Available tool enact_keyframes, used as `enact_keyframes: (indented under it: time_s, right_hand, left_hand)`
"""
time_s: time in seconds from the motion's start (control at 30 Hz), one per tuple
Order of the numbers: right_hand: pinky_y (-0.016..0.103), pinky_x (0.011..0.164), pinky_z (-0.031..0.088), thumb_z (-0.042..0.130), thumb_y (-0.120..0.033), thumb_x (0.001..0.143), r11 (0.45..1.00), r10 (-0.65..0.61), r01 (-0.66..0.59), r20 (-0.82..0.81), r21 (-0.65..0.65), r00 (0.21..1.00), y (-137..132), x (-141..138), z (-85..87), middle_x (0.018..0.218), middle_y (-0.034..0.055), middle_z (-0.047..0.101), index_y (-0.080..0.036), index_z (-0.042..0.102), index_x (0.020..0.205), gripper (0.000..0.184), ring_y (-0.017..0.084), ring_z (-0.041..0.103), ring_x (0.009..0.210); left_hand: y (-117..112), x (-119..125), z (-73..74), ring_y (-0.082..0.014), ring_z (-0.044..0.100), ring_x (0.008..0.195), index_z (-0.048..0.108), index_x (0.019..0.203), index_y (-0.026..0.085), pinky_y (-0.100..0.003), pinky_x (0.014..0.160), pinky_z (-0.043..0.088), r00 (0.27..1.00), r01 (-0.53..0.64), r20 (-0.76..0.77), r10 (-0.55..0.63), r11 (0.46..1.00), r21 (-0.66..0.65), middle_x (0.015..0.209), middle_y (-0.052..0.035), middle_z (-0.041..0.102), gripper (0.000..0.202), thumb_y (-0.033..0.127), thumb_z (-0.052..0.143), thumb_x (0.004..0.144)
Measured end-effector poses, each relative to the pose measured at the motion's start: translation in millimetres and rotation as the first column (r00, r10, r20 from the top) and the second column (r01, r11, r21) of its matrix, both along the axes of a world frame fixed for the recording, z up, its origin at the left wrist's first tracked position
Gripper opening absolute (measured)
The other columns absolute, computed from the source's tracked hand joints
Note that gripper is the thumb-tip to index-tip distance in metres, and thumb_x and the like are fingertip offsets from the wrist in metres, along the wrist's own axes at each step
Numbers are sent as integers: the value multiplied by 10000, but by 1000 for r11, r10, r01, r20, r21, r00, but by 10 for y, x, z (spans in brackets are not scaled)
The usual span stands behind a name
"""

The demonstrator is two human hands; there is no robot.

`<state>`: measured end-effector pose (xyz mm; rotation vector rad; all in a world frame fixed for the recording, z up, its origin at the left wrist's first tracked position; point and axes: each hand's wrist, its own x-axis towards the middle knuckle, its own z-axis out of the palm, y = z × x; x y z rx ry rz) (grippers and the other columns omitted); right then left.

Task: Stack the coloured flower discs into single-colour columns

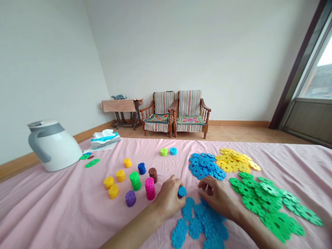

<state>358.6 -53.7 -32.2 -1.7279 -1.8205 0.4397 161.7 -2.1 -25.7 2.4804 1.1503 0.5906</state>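
My left hand is closed on a blue flower-shaped disc, perhaps the end of a short stack; the fingers hide the rest. Just right of it, my right hand hovers at the upper edge of a loose pile of light blue flower discs. Its fingers are loosely curved and apart, with nothing visible between them. To the left of my left hand stand a pink stack, a brown stack, a green stack and a purple stack.
Darker blue discs, yellow discs and green discs lie in heaps at right. Several yellow stacks stand left, near a white jug and tissue box. A pink cloth covers the surface.
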Motion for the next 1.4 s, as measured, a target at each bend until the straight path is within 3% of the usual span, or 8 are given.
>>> enact_keyframes:
  time_s: [0.13,0.27,0.57,0.8,0.97,1.13,1.3,1.4]
  right_hand:
    - [254,640,406,566,-203,649,983,116,-115,-3,-139,993,-83,108,93,799,18,623,-204,619,842,200,158,558,734]
    - [257,651,402,543,-184,657,975,146,-142,13,-171,989,-121,144,152,803,18,604,-200,603,846,198,155,542,742]
    - [297,699,405,499,-193,712,993,115,-109,122,-50,986,-137,-45,105,849,38,582,-188,551,817,117,172,545,782]
    - [282,673,427,506,-241,774,996,37,-34,-39,88,999,-39,-308,53,800,22,579,-178,537,864,114,151,560,722]
    - [270,672,430,514,-197,775,992,60,-51,-75,116,995,20,-484,20,840,27,580,-175,543,891,121,146,566,734]
    - [275,705,432,497,-182,797,987,129,-126,-25,103,991,9,-523,-19,890,37,571,-184,559,892,114,149,568,766]
    - [287,742,439,500,-180,792,984,139,-136,-24,117,990,0,-479,-22,964,48,584,-193,551,998,213,160,569,820]
    - [290,743,441,483,-137,768,985,125,-120,-35,121,991,-2,-432,-56,911,34,610,-192,535,1023,267,162,573,809]
  left_hand:
    - [-47,13,-12,-141,534,731,577,734,181,-217,618,386,999,25,46,-24,999,-20,788,3,526,116,102,576,648]
    - [-45,15,-30,-141,532,732,591,763,178,-214,616,388,996,29,89,-26,999,-38,788,5,523,146,86,585,650]
    - [-49,-117,-61,-126,517,664,642,782,169,-227,593,367,983,-32,171,61,986,-166,808,9,524,173,206,744,648]
    - [-39,-104,-41,-128,516,656,643,716,160,-220,557,338,985,-54,154,83,981,-186,766,12,520,107,183,730,657]
    - [-33,-115,-71,-122,506,639,633,702,162,-221,556,325,984,-49,164,74,987,-154,737,18,515,77,165,701,666]
    - [-34,-112,-91,-121,504,637,623,684,163,-218,550,322,981,-54,175,80,988,-147,731,16,515,54,175,676,680]
    - [-27,-115,-85,-121,508,634,618,672,164,-219,549,320,983,-63,160,85,988,-139,717,19,517,69,176,686,672]
    - [-37,-126,-66,-124,517,650,615,663,163,-219,556,323,984,-75,149,98,986,-149,718,20,529,94,168,708,651]
